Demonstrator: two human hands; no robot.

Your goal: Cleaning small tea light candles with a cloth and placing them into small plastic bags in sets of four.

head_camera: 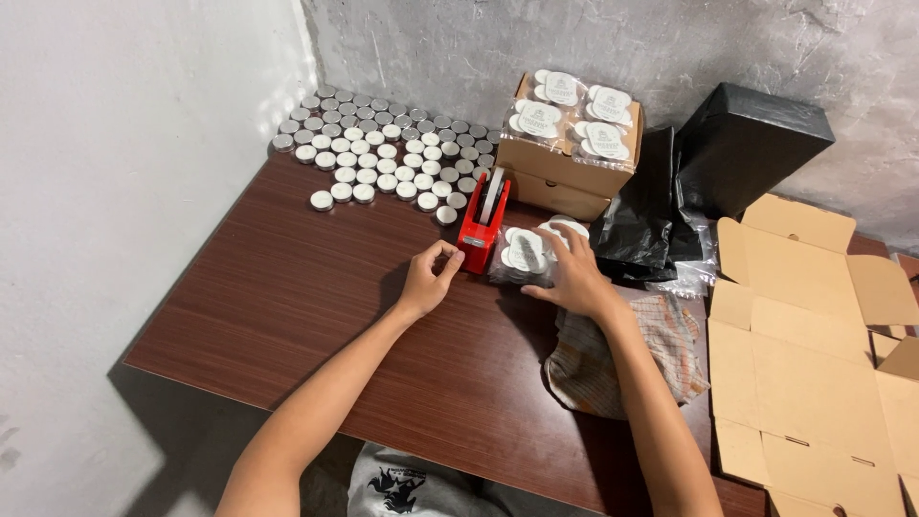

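My left hand [430,278] hovers just left of a red tape dispenser [483,226], with fingertips pinched together at the dispenser's front end, apparently on a bit of clear tape. My right hand [574,273] lies flat on a clear plastic packet of white round lids [526,253], pressing it against the dark brown wooden table [287,297]. The packet sits right beside the dispenser.
Several small round silver tins [383,153] cover the table's far left corner. A brown carton [565,163] topped with similar packets stands behind the dispenser. Black plastic bags [641,220], a black box [751,144], a checked cloth [661,345] and an unfolded cardboard box [814,345] lie right.
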